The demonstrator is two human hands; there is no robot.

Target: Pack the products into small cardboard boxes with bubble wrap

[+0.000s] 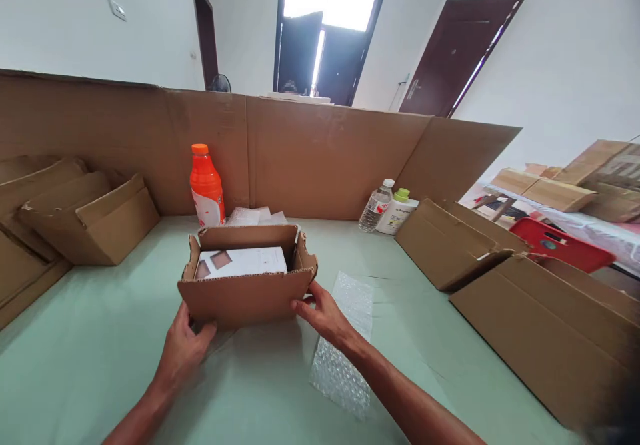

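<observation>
Both hands flank the small open brown cardboard box, its long axis left-right: left hand fingers pressed on its near-left corner, right hand fingers pinching the right flap.

No lettering can be read: the labels on the orange bottle, clear bottle and white bottle are too small.

A small brown cardboard box stands upright on the pale green surface, its top flaps open. Inside lies a white flat package (two brownish squares printed on it), tilted slightly toward the near wall.
</observation>
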